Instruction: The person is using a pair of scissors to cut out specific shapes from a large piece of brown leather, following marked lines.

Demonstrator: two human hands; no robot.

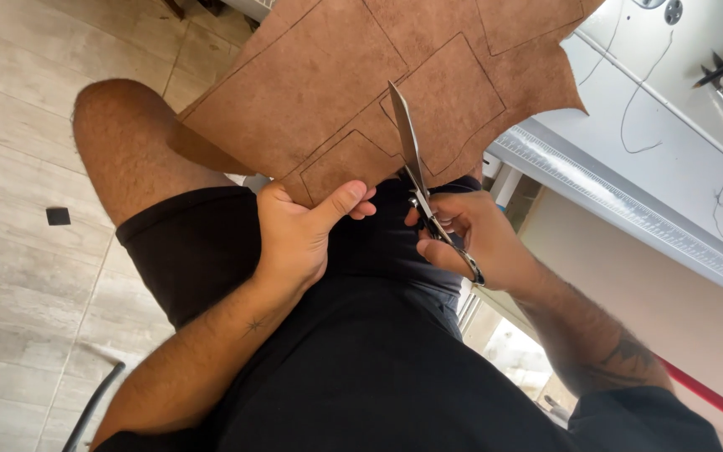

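1. I see the left hand [294, 238] pinching the brown leather sheet [328, 92] at its lower edge, above the lap.
2. The right hand [479, 238] grips scissors [416, 172], fingers clenched through the handles, blades partway along a drawn line.
3. Next I judge steady feeding along that line.

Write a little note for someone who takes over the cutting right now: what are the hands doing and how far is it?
Left hand: pinches the near edge of the brown sheet, thumb on top, holding it up over the lap.
Right hand: grips the scissors, blades into the sheet from its near edge.
Done: a short cut beside the drawn black outline.
Left: most of the drawn outlines are uncut.
Nearby: white table to the right with tools on it.
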